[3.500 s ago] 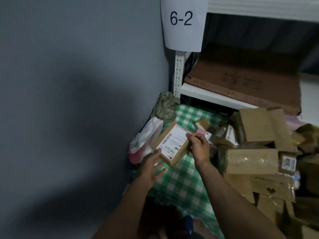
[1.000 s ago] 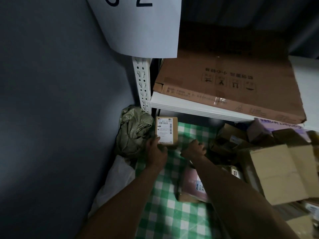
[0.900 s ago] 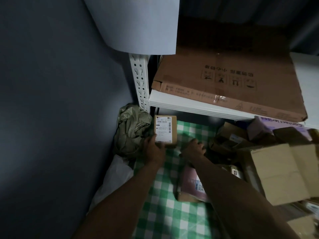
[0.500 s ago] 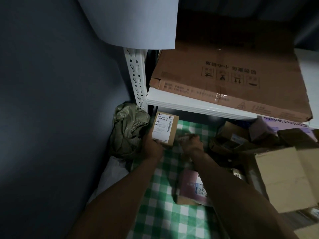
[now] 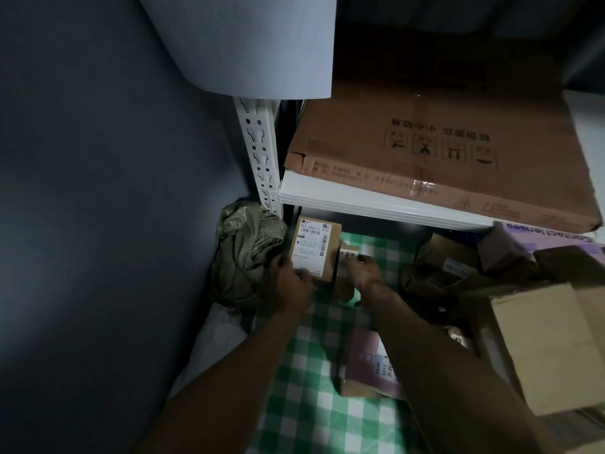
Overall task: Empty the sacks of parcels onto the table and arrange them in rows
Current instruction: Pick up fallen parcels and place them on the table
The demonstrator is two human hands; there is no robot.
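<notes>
A brown cardboard parcel with a white label stands at the back left corner of the green checked table, under the shelf. My left hand grips its near lower edge. Right beside it lies a smaller labelled parcel, and my right hand holds it with fingers curled over its top. A crumpled olive sack lies against the wall left of the parcels. A pink parcel lies nearer me, partly hidden by my right forearm.
A white shelf carries a flat cardboard box just above the hands. Several brown boxes crowd the right side. A grey wall closes the left, with a white bag at its foot.
The labelled parcel went from both hands to the back corner under the shelf. My right hand has since taken hold of a smaller parcel beside it.
</notes>
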